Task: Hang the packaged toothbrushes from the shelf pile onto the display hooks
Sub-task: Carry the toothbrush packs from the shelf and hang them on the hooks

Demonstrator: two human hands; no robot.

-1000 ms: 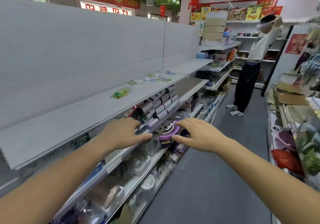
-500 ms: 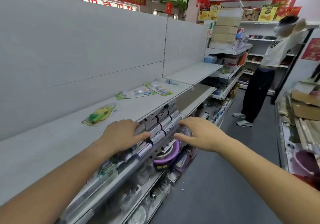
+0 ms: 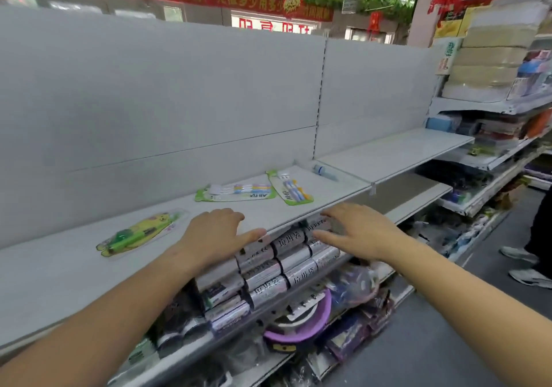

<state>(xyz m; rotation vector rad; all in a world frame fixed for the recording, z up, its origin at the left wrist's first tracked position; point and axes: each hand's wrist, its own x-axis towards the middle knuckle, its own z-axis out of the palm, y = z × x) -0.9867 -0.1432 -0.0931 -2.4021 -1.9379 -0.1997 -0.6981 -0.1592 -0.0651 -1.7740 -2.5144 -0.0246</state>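
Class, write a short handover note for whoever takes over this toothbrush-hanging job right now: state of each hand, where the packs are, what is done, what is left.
Left hand: open, empty, palm down at the front edge of the white shelf.
Right hand: open, empty, over the silver rolls one shelf below.
Packs, all lying flat on the white shelf: yellow-green pack left of the left hand; two green-edged packs further back.
Done: nothing hung; no pack is held.
Left: pick up each pack and hang it. No display hooks show in this view, so find them first.
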